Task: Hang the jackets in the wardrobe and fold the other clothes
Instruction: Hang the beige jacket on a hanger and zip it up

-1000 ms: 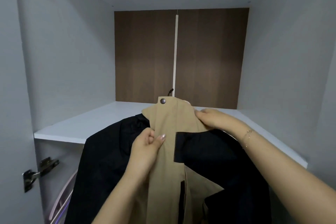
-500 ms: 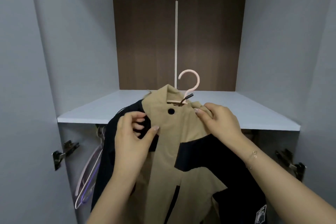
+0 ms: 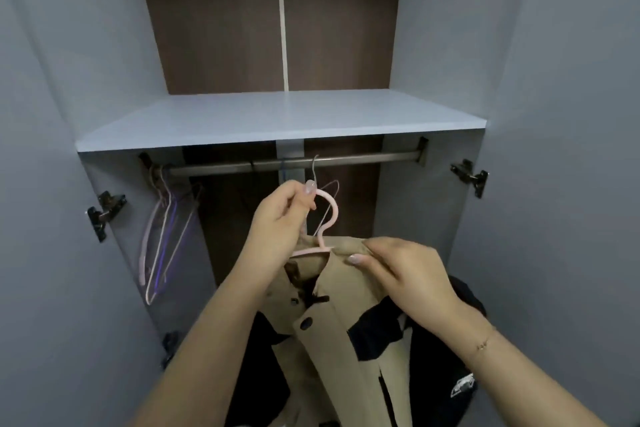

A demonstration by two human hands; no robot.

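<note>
My left hand (image 3: pixel 280 218) pinches the tip of the pink hanger (image 3: pixel 327 215) hook between thumb and curled fingers (image 3: pixel 309 186), holding it raised just below and in front of the metal rail (image 3: pixel 363 159). The hook is not yet on the rail. My right hand (image 3: pixel 412 274) grips the tan collar of the jacket (image 3: pixel 349 333), its fingers curled over the fabric at the hanger's shoulder bar; a thin bracelet (image 3: pixel 483 343) circles that wrist. The jacket, tan down the front placket with black side and sleeve panels, hangs from the pink hanger in front of the open wardrobe, its collar at the level of my right hand and its body dropping out of view at the bottom edge. A dark snap button (image 3: pixel 305 323) shows on the placket and a small white patch (image 3: pixel 462 386) on the black sleeve at lower right.

Inside the wardrobe, the rail runs beneath a pale grey shelf (image 3: pixel 277 118), with a brown back panel (image 3: pixel 225 17) above and below it. Several spare hangers (image 3: pixel 162 236), pink and lilac, hang bunched at the rail's left end; another thin hanger (image 3: pixel 323 191) hangs near the rail's middle, just behind the pink hook. Door hinges are fixed to the left wall (image 3: pixel 104 213) and the right wall (image 3: pixel 471 177).
</note>
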